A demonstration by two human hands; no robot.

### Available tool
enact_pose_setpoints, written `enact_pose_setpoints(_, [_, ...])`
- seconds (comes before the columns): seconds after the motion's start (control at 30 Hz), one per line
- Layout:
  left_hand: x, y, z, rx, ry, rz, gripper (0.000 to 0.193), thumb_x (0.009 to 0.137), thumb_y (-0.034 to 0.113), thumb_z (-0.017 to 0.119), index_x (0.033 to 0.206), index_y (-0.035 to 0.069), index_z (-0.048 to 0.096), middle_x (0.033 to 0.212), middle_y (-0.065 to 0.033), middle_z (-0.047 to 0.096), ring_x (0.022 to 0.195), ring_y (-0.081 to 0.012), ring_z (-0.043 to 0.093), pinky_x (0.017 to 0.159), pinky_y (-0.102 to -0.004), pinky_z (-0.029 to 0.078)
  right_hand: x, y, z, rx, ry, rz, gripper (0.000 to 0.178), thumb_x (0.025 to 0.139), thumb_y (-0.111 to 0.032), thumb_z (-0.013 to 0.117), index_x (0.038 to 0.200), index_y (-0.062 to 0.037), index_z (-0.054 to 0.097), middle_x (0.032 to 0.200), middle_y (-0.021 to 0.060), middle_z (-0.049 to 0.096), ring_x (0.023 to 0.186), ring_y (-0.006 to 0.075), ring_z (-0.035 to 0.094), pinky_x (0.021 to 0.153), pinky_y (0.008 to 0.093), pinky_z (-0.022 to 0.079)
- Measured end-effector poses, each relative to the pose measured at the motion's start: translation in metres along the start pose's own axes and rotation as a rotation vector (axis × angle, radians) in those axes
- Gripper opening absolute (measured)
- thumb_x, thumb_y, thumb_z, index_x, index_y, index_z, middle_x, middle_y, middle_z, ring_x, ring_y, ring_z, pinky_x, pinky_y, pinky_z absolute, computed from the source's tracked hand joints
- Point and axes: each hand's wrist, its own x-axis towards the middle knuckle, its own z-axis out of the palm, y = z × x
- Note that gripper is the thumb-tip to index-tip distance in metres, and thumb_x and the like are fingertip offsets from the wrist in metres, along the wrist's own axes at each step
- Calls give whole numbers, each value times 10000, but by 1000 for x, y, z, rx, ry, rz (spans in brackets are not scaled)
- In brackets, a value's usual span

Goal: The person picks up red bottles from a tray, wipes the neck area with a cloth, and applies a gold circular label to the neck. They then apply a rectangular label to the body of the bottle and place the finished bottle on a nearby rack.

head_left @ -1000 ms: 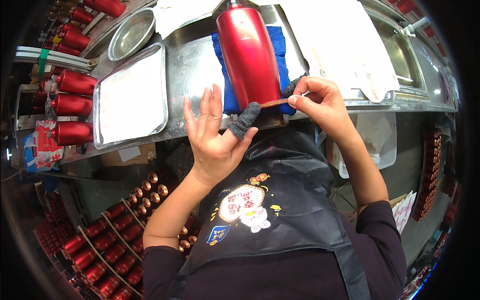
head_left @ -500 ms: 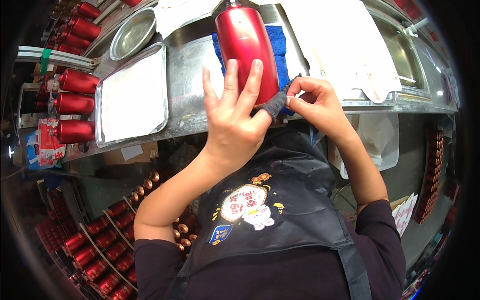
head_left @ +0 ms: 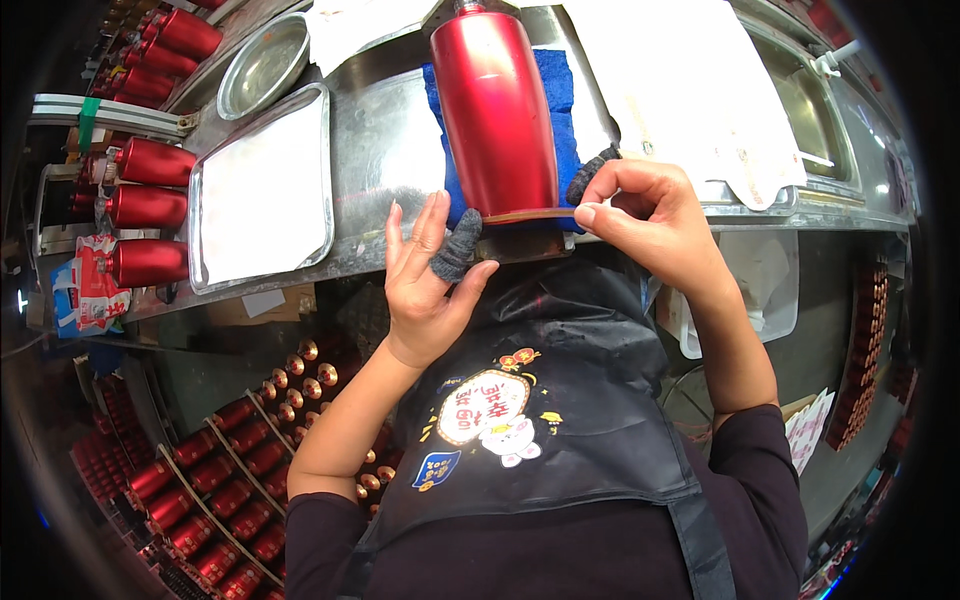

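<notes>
A large glossy red bottle lies on a blue cloth, its neck pointing away and its base toward me. Along the base runs a thin brownish strip, reaching past the bottle's right edge. My right hand pinches the strip's right end between thumb and a finger; a dark knit finger sleeve covers another finger. Just left of the base, my left hand is open with fingers apart, wearing a dark finger sleeve on the index finger. Whether it touches the strip's left end is unclear.
A metal tray with a white sheet and a round metal bowl stand left on the metal bench. Red bottles line the far left; more fill racks below. White paper covers the right, beside a sink.
My left hand has drawn back off the bottle, down and left. My right hand has shifted slightly right and down, and the strip along the base now shows plainly.
</notes>
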Motion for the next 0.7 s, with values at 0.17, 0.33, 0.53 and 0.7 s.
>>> enact_pose_setpoints(0.17, [-1,0,5,41,-8,5,351,768,135,848,1085,27,744,1483,-221,527,1307,-373,575,1162,-642,213,-2,1,-3,-37,10,-54,137,875,-79,735,801,-5,648,760,-45,585,683,-1,500,594,181,378])
enact_pose_setpoints(0.33, [13,7,4,114,5,84,372,743,124,847,1100,85,755,1470,-224,538,1269,-402,596,1145,-658,224,3,8,-3,-44,27,-51,146,871,-88,739,799,-1,647,762,-37,587,683,5,502,597,185,383])
enact_pose_setpoints(0.53, [33,17,-1,208,15,208,399,711,86,840,1101,109,762,1466,-237,539,1293,-426,573,1144,-672,215,8,19,-1,-29,22,-52,137,881,-83,732,811,2,650,792,-29,597,709,10,518,603,187,394])
enact_pose_setpoints(0.7, [50,27,7,285,-32,261,365,684,91,813,1041,160,783,1472,-197,549,1331,-477,516,1139,-699,196,12,24,4,-7,10,-51,129,888,-78,733,826,6,656,811,-26,598,714,11,517,607,188,396])
